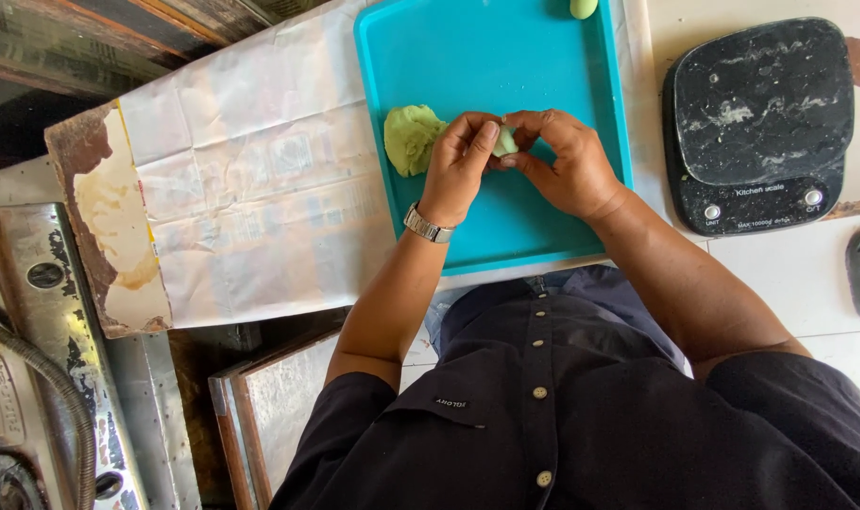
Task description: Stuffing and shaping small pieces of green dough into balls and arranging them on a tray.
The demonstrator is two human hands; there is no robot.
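Dough piece [505, 142] between both hands, over teal tray [543, 227].

The tray [562, 57] is a bright turquoise, plain all over. On it sits a pale green lump of dough [411, 139], and the small piece of dough [505, 142] is a lighter, minty green, as is the little ball [583, 8] at the tray's far edge. The kitchen scale [758, 123] is black, smeared with white flour. The paper sheet [250, 189] is off-white with faint grey print and brown stains. The shirt [581, 416] is black with pale buttons; the watch [427, 225] is silver.
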